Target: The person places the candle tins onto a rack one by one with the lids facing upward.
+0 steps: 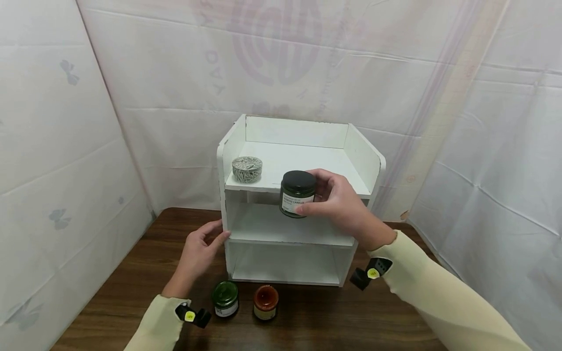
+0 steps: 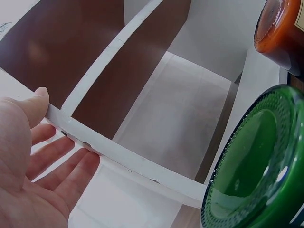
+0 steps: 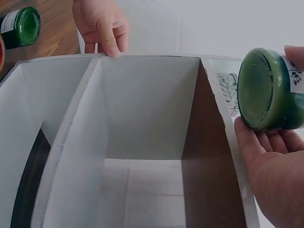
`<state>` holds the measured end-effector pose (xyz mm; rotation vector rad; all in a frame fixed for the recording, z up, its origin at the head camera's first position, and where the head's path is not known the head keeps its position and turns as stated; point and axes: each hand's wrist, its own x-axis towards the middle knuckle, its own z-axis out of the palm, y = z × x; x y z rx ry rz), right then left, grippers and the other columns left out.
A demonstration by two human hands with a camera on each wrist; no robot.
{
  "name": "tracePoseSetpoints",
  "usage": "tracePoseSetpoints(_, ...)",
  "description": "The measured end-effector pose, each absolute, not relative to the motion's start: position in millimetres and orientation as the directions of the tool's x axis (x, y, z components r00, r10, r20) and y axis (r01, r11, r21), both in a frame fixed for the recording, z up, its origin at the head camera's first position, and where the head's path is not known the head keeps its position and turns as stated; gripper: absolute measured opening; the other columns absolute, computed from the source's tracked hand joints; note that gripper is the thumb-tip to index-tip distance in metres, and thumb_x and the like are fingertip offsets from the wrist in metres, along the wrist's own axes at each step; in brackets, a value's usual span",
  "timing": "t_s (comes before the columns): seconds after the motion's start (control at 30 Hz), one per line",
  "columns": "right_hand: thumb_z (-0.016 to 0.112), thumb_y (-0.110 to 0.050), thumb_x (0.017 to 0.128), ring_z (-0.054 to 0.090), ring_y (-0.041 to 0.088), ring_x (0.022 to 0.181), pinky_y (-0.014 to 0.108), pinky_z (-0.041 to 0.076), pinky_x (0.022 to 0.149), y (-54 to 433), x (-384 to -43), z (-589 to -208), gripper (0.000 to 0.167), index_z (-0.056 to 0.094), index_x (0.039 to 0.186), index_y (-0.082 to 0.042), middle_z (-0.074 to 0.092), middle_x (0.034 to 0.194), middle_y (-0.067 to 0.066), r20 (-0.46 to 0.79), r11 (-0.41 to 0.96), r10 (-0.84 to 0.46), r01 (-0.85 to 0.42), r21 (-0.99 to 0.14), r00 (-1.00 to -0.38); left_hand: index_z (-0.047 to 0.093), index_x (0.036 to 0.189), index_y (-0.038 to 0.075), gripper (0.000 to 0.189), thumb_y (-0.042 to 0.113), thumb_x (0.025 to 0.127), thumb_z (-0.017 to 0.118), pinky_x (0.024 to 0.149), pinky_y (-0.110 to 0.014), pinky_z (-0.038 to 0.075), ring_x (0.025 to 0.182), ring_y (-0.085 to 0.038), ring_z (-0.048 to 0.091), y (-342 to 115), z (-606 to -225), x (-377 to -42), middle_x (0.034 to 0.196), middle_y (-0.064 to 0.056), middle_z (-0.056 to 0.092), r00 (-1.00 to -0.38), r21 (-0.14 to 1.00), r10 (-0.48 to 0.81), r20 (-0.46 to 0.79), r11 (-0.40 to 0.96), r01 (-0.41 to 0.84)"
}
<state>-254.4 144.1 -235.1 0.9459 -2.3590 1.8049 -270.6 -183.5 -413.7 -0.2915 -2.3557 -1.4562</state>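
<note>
My right hand [image 1: 340,207] clamped round a candle jar [image 1: 296,182] before a white shelf [image 1: 263,224], my left hand [image 1: 199,251] apart, fingers loosely straight, touching its side.

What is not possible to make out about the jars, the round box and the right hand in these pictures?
Held jar: head view, the smaller print on its white label is too tiny to read.
Right hand: head view, partly hidden behind the held jar.
Orange jar: left wrist view, cut off by the top and right edges; head view, any print is too small.
Round box: right wrist view, partly covered by the held jar.
</note>
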Motion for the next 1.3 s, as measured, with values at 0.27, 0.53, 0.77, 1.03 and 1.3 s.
tracePoseSetpoints(0.27,0.086,-0.003,0.076,0.071,0.019,0.104,0.027,0.058,0.085,139.7,-261.8,-223.7,0.058,0.062,0.129,-0.005,0.071,0.121,0.01,0.357,0.155,-0.426,-0.456,-0.876,-0.831,0.063,0.139,0.008,0.044,0.031,0.101,0.068,0.093,-0.034,0.057,0.122,-0.031,0.065,-183.0,-413.8,-270.4,0.134,-0.017,0.068,-0.917,0.824,-0.014,0.399,0.445,0.352)
tracePoseSetpoints(0.53,0.085,-0.005,0.075,0.071,0.019,0.104,0.025,0.057,0.085,134.8,-272.0,-218.1,0.056,0.063,0.127,-0.005,0.072,0.119,0.009,0.356,0.164,-0.429,-0.459,-0.873,-0.83,0.064,0.138,0.008,0.043,0.029,0.1,0.069,0.089,-0.023,0.056,0.12,-0.03,0.066,-183.2,-414.5,-270.4,0.133,-0.016,0.069,-0.916,0.828,-0.013,0.401,0.434,0.356)
tracePoseSetpoints(0.77,0.083,-0.003,0.076,0.071,0.018,0.103,0.024,0.056,0.087,131.2,-281.7,-212.9,0.055,0.063,0.127,-0.003,0.072,0.119,0.011,0.369,0.148,-0.415,-0.462,-0.874,-0.832,0.064,0.138,0.008,0.044,0.03,0.1,0.068,0.092,-0.031,0.057,0.121,-0.03,0.066,-183.5,-415.0,-270.8,0.133,-0.016,0.069,-0.913,0.821,-0.011,0.407,0.443,0.36)
tracePoseSetpoints(1.03,0.084,-0.004,0.076,0.07,0.016,0.102,0.024,0.057,0.083,127.0,-289.8,-209.4,0.052,0.064,0.125,-0.004,0.073,0.118,0.011,0.36,0.152,-0.409,-0.451,-0.879,-0.839,0.062,0.139,0.008,0.045,0.031,0.101,0.067,0.097,-0.049,0.055,0.124,-0.033,0.065,-183.4,-414.2,-270.3,0.136,-0.017,0.067,-0.917,0.821,-0.013,0.398,0.452,0.35)
tracePoseSetpoints(1.3,0.085,-0.006,0.076,0.071,0.016,0.101,0.024,0.056,0.083,122.7,-300.0,-206.2,0.05,0.067,0.123,-0.006,0.075,0.115,0.008,0.351,0.162,-0.405,-0.444,-0.881,-0.844,0.062,0.14,0.007,0.046,0.032,0.101,0.066,0.098,-0.05,0.055,0.124,-0.034,0.064,-183.1,-414.3,-270.1,0.136,-0.018,0.067,-0.917,0.821,-0.009,0.398,0.451,0.351)
